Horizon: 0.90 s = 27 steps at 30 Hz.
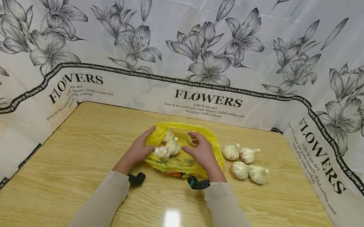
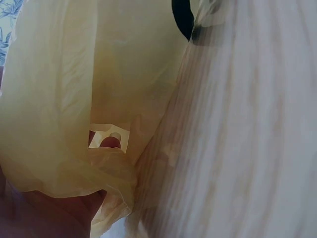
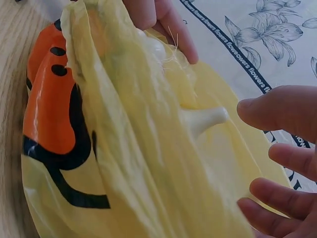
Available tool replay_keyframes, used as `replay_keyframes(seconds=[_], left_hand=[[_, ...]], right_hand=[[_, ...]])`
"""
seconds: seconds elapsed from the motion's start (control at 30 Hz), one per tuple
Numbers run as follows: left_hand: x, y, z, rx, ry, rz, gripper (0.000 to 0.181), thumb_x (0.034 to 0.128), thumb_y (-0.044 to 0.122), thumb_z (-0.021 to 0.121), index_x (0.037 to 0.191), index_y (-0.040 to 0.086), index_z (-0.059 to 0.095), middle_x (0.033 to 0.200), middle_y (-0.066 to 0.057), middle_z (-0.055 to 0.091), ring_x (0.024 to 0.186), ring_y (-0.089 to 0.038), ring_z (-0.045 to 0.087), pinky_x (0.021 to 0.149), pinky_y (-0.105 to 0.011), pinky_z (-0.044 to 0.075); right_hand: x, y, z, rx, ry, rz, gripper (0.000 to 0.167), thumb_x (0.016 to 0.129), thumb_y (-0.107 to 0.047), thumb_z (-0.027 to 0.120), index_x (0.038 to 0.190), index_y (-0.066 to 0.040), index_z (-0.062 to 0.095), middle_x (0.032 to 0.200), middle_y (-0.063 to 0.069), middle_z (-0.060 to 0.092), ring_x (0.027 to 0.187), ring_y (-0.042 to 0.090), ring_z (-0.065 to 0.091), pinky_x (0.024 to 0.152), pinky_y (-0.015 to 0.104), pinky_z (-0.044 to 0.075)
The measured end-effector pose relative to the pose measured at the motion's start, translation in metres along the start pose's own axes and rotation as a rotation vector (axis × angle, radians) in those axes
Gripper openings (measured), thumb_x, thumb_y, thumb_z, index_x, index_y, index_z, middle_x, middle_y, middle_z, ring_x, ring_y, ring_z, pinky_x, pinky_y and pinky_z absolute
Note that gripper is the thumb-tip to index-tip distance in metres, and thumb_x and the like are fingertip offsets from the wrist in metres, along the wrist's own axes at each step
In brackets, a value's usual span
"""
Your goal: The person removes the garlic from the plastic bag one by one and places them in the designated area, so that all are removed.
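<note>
A yellow plastic bag (image 1: 214, 135) lies with its mouth spread between my hands, and several garlic bulbs (image 1: 173, 147) are inside. My left hand (image 1: 139, 149) holds the bag's left rim, thumb on the inner side; in the left wrist view the plastic covers much of that hand. Over the right part of the mouth is my right hand (image 1: 202, 152), its fingers apart and a garlic bulb partly hidden behind them. The right wrist view shows these fingers spread, with nothing between them, beside a garlic stem (image 3: 210, 118) that rises from the bag.
Several loose garlic bulbs (image 1: 257, 175) sit close together on the wooden table (image 1: 93, 148), just right of the bag. White flower-printed sheeting (image 1: 131, 90) surrounds the table at the back and both sides.
</note>
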<state>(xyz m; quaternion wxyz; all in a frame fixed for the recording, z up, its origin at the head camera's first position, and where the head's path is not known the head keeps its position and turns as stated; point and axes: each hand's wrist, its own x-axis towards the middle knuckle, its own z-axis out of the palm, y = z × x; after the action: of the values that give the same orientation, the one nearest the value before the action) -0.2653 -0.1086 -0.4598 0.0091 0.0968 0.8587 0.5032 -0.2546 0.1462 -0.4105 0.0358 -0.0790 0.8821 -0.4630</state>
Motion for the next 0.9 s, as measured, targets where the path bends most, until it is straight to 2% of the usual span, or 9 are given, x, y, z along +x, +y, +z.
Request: replay_keyframes(seconds=[0.47, 0.9], left_hand=[[0.0, 0.0, 0.0, -0.026, -0.001, 0.001, 0.08, 0.0851, 0.011, 0.055, 0.155, 0.031, 0.022, 0.161, -0.002, 0.024, 0.149, -0.027, 0.02, 0.119, -0.05, 0.021], [0.002, -0.004, 0.001, -0.021, -0.003, -0.001, 0.08, 0.0855, 0.01, 0.054, 0.155, 0.034, 0.021, 0.161, -0.001, 0.023, 0.149, -0.026, 0.02, 0.119, -0.051, 0.022]], right_hand=[[0.005, 0.004, 0.014, 0.083, -0.037, 0.05, 0.069, 0.084, -0.031, 0.073, 0.145, -0.017, 0.045, 0.147, 0.011, 0.045, 0.134, 0.032, 0.045, 0.101, 0.05, 0.046], [0.01, 0.009, 0.029, 0.097, -0.031, 0.077, 0.066, 0.08, -0.029, 0.076, 0.14, -0.019, 0.05, 0.142, 0.008, 0.049, 0.131, 0.031, 0.047, 0.1, 0.048, 0.047]])
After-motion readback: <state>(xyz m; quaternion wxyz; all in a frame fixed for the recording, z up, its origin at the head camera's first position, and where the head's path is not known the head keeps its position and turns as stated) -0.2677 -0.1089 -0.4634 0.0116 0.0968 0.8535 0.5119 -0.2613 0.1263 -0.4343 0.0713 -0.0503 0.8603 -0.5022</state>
